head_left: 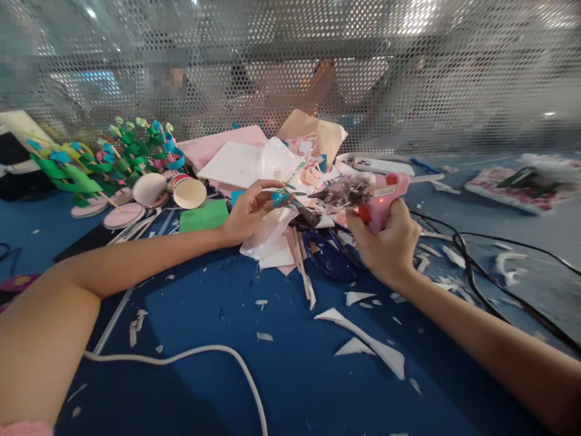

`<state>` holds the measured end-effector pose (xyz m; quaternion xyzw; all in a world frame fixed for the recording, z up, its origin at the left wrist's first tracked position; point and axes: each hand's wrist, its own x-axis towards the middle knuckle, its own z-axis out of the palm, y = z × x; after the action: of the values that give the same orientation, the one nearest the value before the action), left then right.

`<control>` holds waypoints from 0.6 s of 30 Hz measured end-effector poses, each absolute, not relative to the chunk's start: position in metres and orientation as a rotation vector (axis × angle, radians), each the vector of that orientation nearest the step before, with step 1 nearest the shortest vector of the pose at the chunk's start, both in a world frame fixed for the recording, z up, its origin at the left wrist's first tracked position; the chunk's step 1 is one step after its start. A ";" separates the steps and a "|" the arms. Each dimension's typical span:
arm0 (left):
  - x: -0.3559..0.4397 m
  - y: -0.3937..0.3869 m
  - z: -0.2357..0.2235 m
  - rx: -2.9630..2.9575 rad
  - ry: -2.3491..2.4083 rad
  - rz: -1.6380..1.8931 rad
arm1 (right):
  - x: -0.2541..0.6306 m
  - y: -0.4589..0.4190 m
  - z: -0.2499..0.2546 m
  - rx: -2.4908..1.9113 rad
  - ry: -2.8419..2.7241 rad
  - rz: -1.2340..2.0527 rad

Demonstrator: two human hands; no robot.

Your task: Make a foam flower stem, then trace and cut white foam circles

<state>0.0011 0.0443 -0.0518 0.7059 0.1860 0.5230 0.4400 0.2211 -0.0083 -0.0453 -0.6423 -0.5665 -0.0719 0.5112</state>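
Note:
My right hand (390, 242) is wrapped round a pink hot glue gun (393, 189), thumb beside its red trigger. The gun's nozzle points left toward my left hand (249, 209). A small teal-blue paper piece (281, 198) is pinched in my left fingers, close to the nozzle tip; its exact shape is hard to make out. Beneath the gun, scissors with dark blue handles (333, 275) lie among paper scraps. Thin wooden sticks (301, 266) rest beside them. A green paper sheet (204, 216) lies just left of my left hand.
Paper flowers (136, 142) with green leaves stand on round bases at the left. Pink and white sheets (231, 163) pile up before a perforated metal screen (290, 72). Black cables (472, 266) cross the right side; a white cable (213, 349) curves in front. White scraps (363, 339) litter the blue table.

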 end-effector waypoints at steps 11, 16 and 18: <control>0.003 0.040 -0.049 1.686 0.369 1.228 | 0.222 -0.008 -0.046 -1.546 -1.348 -0.141; 0.003 0.040 -0.048 1.665 0.367 1.202 | 0.222 -0.008 -0.045 -1.556 -1.357 -0.146; 0.002 0.041 -0.049 1.659 0.349 1.201 | 0.222 -0.009 -0.045 -1.556 -1.359 -0.148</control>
<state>0.0024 0.0408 -0.0488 0.6881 0.1449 0.4982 0.5072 0.2224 -0.0085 -0.0453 -0.6463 -0.5643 -0.0614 0.5100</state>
